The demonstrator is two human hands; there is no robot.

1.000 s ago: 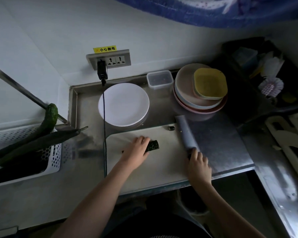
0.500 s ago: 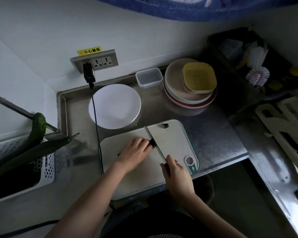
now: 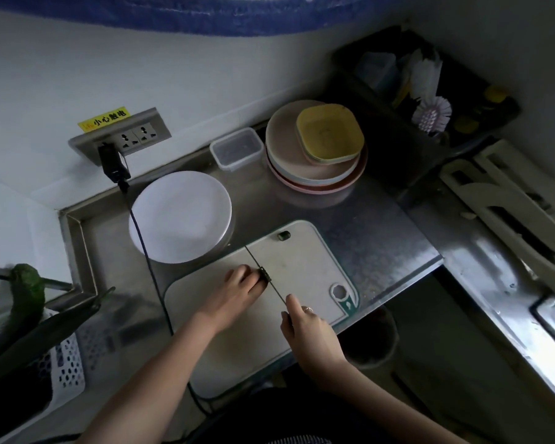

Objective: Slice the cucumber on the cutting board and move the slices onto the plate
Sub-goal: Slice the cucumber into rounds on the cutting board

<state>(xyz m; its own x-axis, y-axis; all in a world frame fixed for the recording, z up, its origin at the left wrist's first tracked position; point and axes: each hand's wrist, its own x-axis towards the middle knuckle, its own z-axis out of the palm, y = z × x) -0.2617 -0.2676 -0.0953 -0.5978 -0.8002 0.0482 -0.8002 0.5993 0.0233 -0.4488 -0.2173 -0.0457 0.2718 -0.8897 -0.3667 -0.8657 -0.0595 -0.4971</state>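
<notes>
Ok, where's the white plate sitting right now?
In the head view the white plate sits on the steel counter just behind the cutting board, left of the stacked plates.

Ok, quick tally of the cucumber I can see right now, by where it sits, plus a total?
Cucumber piece under the left hand, at the knife: 1
Cut end piece at the cutting board's far edge: 1
Whole cucumbers in the white basket: 2
Slices on the white plate: 0
Total: 4
</notes>
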